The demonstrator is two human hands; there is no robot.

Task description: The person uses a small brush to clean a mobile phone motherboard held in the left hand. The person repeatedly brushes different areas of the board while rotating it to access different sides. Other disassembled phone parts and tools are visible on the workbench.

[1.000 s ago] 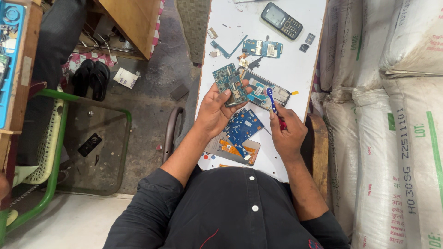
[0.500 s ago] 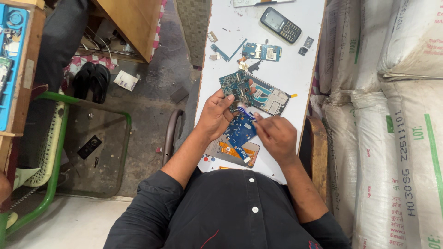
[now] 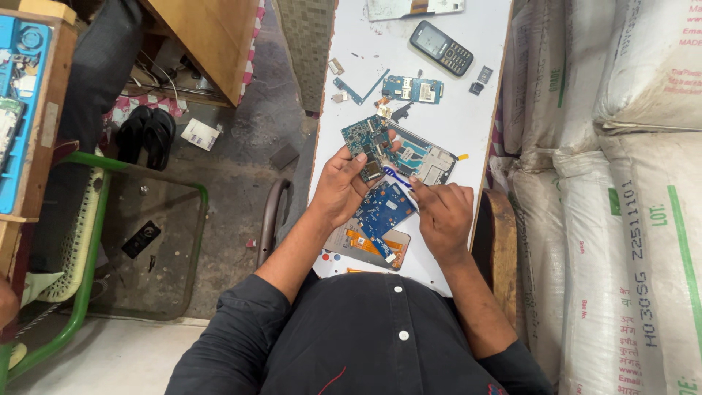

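Observation:
My left hand [image 3: 340, 186] holds a teal circuit board [image 3: 368, 140] by its lower edge, tilted up off the white table [image 3: 453, 117]. Just to its right, my right hand [image 3: 440, 213] is closed on a thin blue-handled tool [image 3: 397, 178] whose tip points toward the held board. Between the two hands a blue circuit board [image 3: 384, 208] lies flat. Under it is an orange and grey phone part [image 3: 363, 245]. An opened phone frame [image 3: 428, 157] lies behind the hands.
A dark keypad phone [image 3: 441, 47], a small blue board [image 3: 412, 89] and several loose bits lie farther up the table. White sacks [image 3: 621, 183] are stacked on the right. A green-framed chair [image 3: 88, 241] and black sandals [image 3: 146, 132] are on the left.
My right hand has come down and left with the tool, from beside the phone frame to over the blue board. My left hand still holds the teal board.

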